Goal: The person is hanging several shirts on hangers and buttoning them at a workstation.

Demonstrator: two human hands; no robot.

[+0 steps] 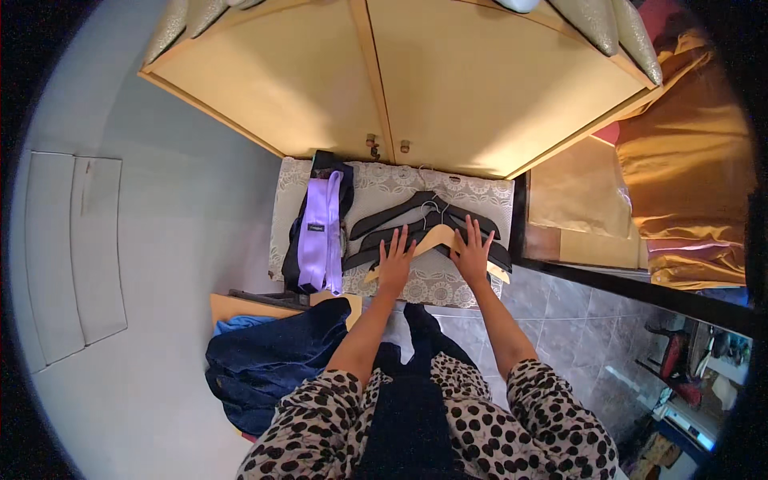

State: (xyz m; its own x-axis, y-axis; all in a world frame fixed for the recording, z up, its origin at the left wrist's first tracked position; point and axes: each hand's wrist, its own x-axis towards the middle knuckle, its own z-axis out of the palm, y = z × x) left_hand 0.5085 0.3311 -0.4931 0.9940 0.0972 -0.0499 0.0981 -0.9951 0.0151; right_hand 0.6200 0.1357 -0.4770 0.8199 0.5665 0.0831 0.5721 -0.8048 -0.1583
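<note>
"Closest to us, what do we see?"

"Our spotted sleeves [320, 408] at the bottom, and left of them a dark blue garment [276, 352] heaped low down."

"And our hands?"

"Further up, our left hand [394, 264] lies over the left arm of the pale wooden hanger [434, 238], fingers spread. Our right hand [472, 258] is over its right arm, fingers fanned too. We can't tell whether either thumb grips."

"Where is that hanger?"

"On top of several black hangers [386, 217], its hook pointing away from us, all on the lace cloth [436, 293]."

"Anything beside them?"

"Yes, to the left, a lavender tie [322, 210] laid lengthwise over dark cloth [293, 260]."

"And beyond?"

"Two yellowish cupboard doors [504, 80], shut, with small knobs [405, 146] near the cloth's far edge."
</note>
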